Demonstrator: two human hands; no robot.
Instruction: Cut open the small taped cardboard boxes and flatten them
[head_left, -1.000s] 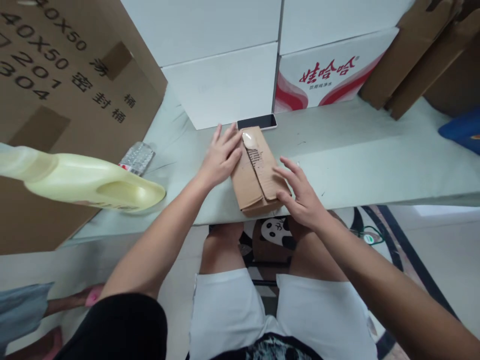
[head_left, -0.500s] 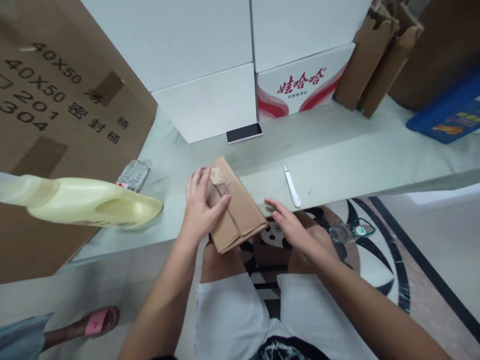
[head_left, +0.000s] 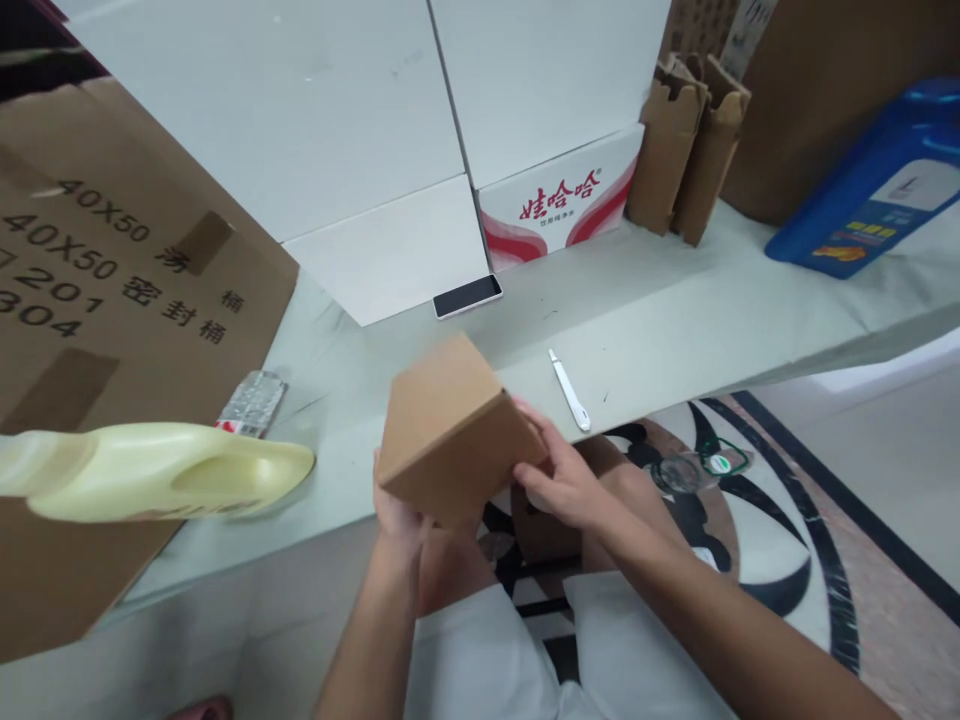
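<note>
A small brown cardboard box (head_left: 442,410) is held tilted over my knees at the table's front edge, its plain faces turned up and toward me. My left hand (head_left: 401,515) grips its left side from below, with the fingers mostly hidden behind the box. On the right side, my right hand (head_left: 559,470) clasps the box's edge between thumb and fingers. A white utility knife (head_left: 570,392) lies on the table to the right of the box, touched by neither hand. Behind the box, a phone (head_left: 468,297) rests with its dark screen up.
White cartons (head_left: 559,205) are stacked at the back. A large brown carton (head_left: 112,300) and a pale yellow bottle (head_left: 172,470) stand at the left. Folded cardboard pieces (head_left: 664,160) and a blue bottle (head_left: 862,200) are at the right. A clear plastic bottle (head_left: 682,472) is below the table edge.
The box has been turned over, so the taped, printed face no longer shows. My right hand has closed on its right side, and my left hand has shifted lower. The view has shifted.
</note>
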